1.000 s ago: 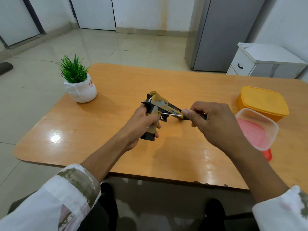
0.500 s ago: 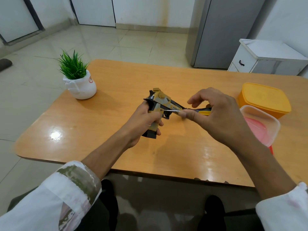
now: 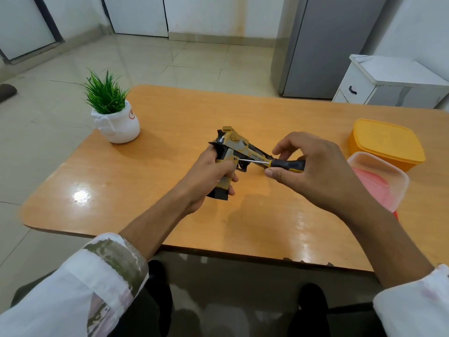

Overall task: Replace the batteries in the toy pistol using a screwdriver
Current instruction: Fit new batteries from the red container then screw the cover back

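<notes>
Yellow-and-black screwdriver (image 3: 284,164) pinched in the right hand (image 3: 313,171), tip on the toy pistol (image 3: 233,156) at mid-table; the left hand (image 3: 206,178) wraps its grip (barrel toward three o'clock). Potted plant (image 3: 114,117) at ten o'clock, tubs (image 3: 385,142) at three.

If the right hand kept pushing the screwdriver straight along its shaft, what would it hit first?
The right hand points the screwdriver leftward; its tip already seems to meet the toy pistol just above the handle, with the left hand behind it. Depth is uncertain.
</notes>
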